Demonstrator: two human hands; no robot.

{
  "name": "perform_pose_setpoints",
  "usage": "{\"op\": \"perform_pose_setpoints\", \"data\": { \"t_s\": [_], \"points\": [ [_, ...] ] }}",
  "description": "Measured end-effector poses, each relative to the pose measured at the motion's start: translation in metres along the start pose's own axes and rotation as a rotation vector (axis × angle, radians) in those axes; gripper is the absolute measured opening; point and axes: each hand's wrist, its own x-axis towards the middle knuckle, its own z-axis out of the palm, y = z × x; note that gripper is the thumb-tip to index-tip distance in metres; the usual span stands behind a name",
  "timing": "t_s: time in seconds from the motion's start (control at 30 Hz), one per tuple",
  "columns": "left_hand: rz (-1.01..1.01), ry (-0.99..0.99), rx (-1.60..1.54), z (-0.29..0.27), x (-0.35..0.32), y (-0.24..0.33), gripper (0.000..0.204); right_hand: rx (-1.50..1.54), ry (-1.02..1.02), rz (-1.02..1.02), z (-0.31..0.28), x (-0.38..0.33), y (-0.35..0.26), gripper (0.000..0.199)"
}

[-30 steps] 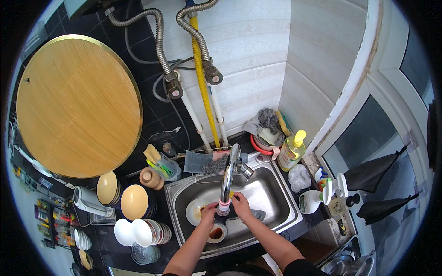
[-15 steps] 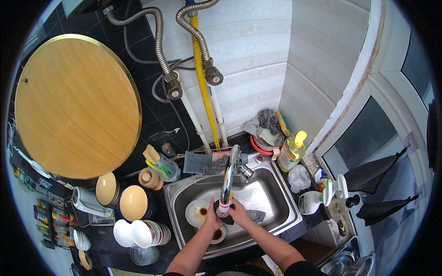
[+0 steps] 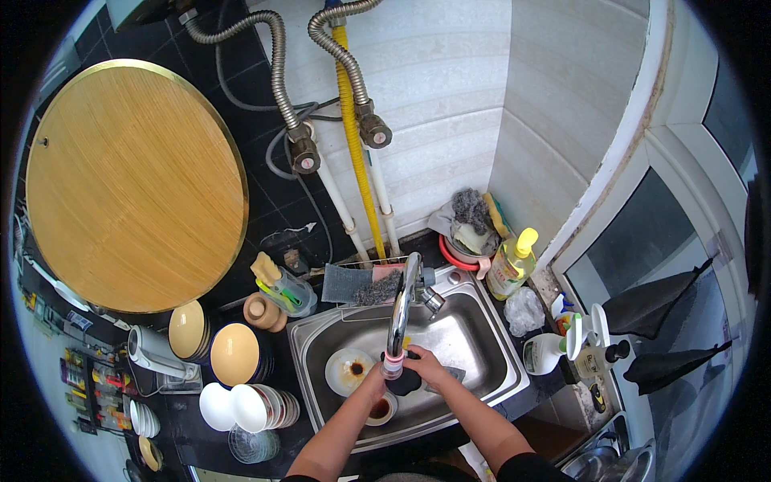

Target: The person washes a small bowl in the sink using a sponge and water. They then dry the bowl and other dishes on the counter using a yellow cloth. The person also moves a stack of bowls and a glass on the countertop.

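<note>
Right hand (image 3: 427, 369) farther right, black item (image 3: 407, 384) against fingers (image 3: 414, 353)

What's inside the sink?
A white plate with brown stains, a bowl of dark liquid, and something black between the left hand and right hand. The hands and faucet partly cover it, so I can't tell what.

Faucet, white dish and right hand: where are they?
Faucet (image 3: 401, 312): head view, on its chrome spout.
White dish (image 3: 336, 371): head view, on its bare left side.
Right hand (image 3: 426, 366): head view, on its back.
</note>
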Motion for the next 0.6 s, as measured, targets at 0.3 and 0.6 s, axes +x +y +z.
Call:
{"op": "perform_pose_setpoints", "data": {
  "t_s": [0.3, 0.6],
  "points": [
    [0.119, -0.088, 0.015, 0.011, 0.006, -0.010, 0.036, 0.363, 0.190, -0.006, 0.008, 0.029, 0.021, 0.021],
    [0.000, -0.089, 0.233, 0.019, -0.014, 0.006, 0.034, -0.038, -0.174, 0.085, -0.010, 0.025, -0.009, 0.038]
  ]
}}
